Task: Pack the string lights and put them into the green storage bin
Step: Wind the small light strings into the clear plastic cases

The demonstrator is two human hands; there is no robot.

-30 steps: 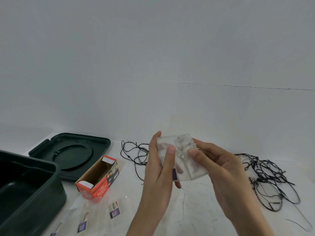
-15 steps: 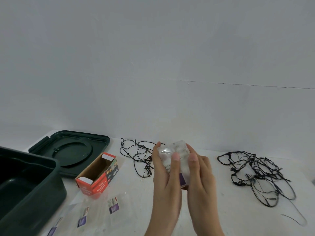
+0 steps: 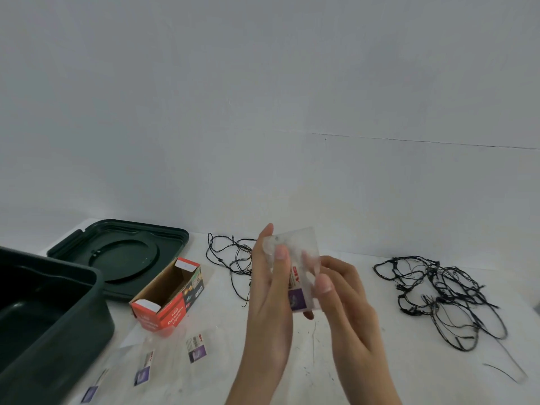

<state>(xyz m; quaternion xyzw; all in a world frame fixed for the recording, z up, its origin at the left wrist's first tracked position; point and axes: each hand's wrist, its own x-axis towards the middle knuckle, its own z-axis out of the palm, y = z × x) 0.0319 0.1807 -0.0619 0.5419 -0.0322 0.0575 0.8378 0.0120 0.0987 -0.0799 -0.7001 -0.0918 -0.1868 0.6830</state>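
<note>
A small clear plastic bag (image 3: 301, 264) with a purple label, holding a packed string light, is held upright above the white table between both hands. My left hand (image 3: 270, 296) grips its left edge with the thumb on the front. My right hand (image 3: 344, 305) pinches its right side. A loose black string light (image 3: 233, 258) lies behind the hands. A larger tangle of black string lights (image 3: 438, 296) lies at the right. The dark green storage bin (image 3: 58, 325) stands open at the left edge.
The bin's green lid (image 3: 122, 252) lies flat behind the bin. An open red cardboard light box (image 3: 169, 296) lies on its side beside it. Several flat clear bags with purple labels (image 3: 195, 349) lie along the table's front left. A grey wall stands behind.
The hands have drawn slightly apart and turned the clear bag, so its purple label now faces me. The camera view has shifted a little.
</note>
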